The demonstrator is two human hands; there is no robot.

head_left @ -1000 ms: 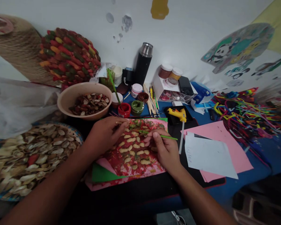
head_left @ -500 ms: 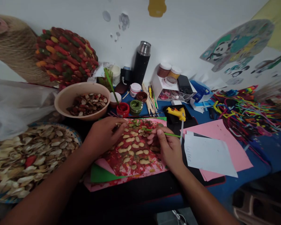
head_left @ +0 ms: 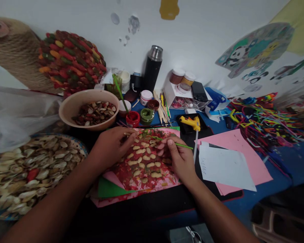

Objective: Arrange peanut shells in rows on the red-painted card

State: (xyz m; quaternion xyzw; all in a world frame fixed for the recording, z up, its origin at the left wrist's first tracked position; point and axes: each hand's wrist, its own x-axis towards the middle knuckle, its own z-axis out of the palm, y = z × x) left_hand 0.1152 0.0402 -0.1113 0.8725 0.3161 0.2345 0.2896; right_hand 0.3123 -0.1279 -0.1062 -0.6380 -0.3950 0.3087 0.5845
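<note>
My right hand (head_left: 181, 155) is closed round a thin green paintbrush (head_left: 183, 145), whose tip points left over the painted peanut shells at the sheet's far side. Under both hands lies a pink sheet (head_left: 126, 177) smeared with red and green paint. Several tan peanut shells (head_left: 154, 164) lie on it in rough rows, the farther ones dabbed green. My left hand (head_left: 112, 143) rests at the sheet's left edge, thumb and fingers pinched together; a bit of tan shows by the fingertips, but what they hold is unclear. A green sheet (head_left: 111, 189) shows underneath.
Beyond the sheet stand open red (head_left: 133, 118) and green paint jars (head_left: 147, 115). A bowl of shells (head_left: 66, 116) and a basket of shells (head_left: 84, 148) are at left. A yellow glue gun (head_left: 191, 122), white paper (head_left: 225, 165) and pipe cleaners (head_left: 263, 116) are at right. A black flask (head_left: 152, 72) stands behind.
My right hand and the paintbrush have shifted slightly left, the brush tip moving a little farther over the sheet. My left hand has stayed nearly still.
</note>
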